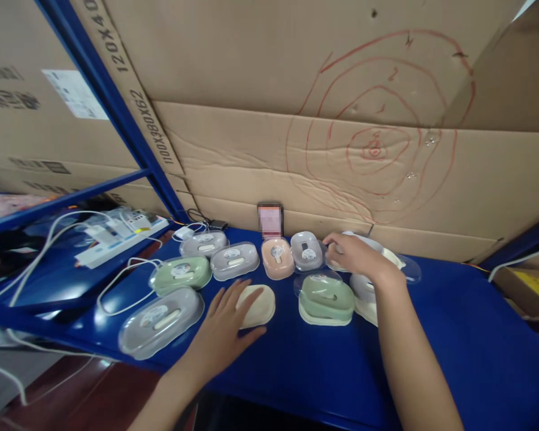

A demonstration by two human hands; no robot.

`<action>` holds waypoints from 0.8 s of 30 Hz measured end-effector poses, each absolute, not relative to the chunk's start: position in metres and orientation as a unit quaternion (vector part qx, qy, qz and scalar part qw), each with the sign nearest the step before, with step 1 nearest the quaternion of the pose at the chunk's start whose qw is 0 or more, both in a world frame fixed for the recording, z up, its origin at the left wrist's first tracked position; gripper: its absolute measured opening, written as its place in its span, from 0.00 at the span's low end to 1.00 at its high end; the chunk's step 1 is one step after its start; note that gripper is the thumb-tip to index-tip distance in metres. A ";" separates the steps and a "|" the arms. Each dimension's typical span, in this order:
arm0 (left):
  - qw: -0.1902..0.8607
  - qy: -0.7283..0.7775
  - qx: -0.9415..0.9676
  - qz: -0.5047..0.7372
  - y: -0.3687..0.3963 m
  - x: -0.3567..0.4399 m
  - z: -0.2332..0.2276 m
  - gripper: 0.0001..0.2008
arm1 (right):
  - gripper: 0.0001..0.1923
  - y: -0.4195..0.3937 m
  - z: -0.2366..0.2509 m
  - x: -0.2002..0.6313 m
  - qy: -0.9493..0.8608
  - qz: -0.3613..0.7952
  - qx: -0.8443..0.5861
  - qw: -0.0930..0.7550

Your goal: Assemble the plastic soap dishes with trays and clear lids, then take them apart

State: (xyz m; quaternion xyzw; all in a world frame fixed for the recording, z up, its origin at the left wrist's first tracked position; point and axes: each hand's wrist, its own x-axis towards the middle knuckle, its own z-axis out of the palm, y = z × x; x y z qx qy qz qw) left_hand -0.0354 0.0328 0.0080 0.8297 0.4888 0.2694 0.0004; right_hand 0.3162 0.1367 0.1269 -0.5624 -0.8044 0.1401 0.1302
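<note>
My left hand (227,320) is spread flat, its fingers reaching over a cream oval plastic piece (259,306) on the blue table. At the back right, my right hand (353,256) has its fingers bent down among grey and clear plastic pieces; what they grip, if anything, is hidden. Just left of it sits a grey box with a clear lid (306,251), beside a peach box (278,258). A green oval tray (327,297) rests on a cream base between my hands. A grey piece (365,287) lies partly behind my right forearm.
Lidded oval boxes stand at left: a green one (182,274) and several grey ones (161,323). A phone (270,220) leans against the cardboard wall (233,155). White cables and a power strip (121,239) lie at far left. A blue shelf post (117,108) rises there.
</note>
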 end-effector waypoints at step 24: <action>0.004 0.416 0.883 0.217 0.080 0.003 0.017 0.27 | 0.18 0.156 0.105 0.313 -0.813 0.047 -0.554 0.172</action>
